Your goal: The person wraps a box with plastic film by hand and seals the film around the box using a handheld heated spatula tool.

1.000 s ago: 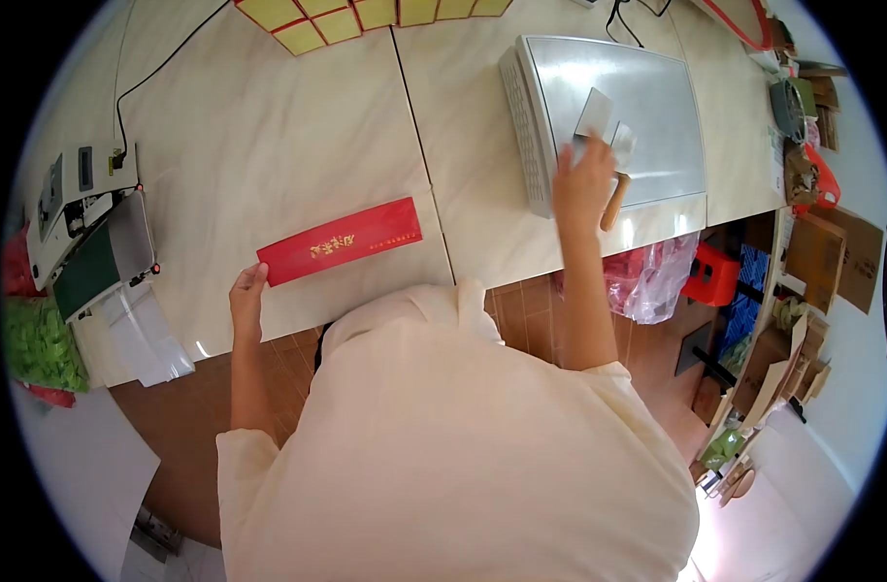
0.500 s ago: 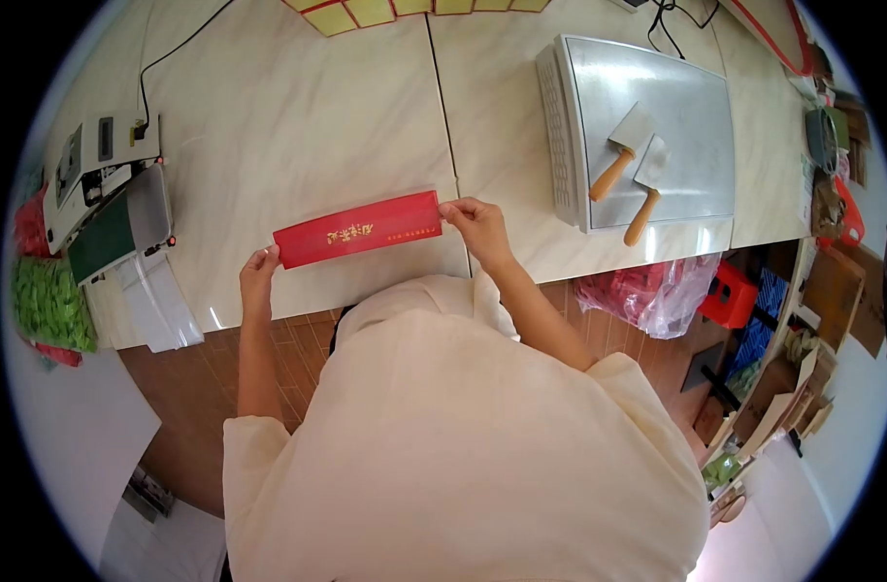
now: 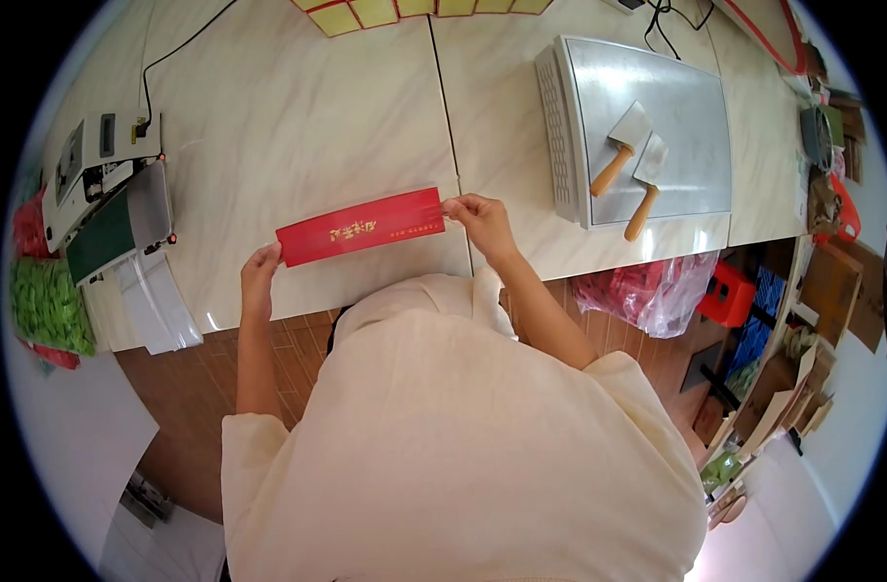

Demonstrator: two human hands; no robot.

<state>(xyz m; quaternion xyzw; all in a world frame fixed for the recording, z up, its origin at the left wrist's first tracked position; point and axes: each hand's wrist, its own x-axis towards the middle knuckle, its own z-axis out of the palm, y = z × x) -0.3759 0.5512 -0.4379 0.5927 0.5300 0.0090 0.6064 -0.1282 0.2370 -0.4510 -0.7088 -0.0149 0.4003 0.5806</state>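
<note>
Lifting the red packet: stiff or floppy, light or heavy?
The red packet looks thin, so probably light. It likely flexes, though its edges look nearly straight between the left hand and right hand. Its smooth surface might slip.

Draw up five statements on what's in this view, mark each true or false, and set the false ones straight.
1. Two wooden-handled scrapers lie on the metal-topped box. True.
2. The left hand holds one end of the red packet. True.
3. The right hand is holding a scraper. False: it is at the packet's other end.
4. The packet is plain, with nothing printed on it. False: gold lettering shows on it.
5. The metal-topped box stands to the left of the packet. False: it stands to the right.
</note>
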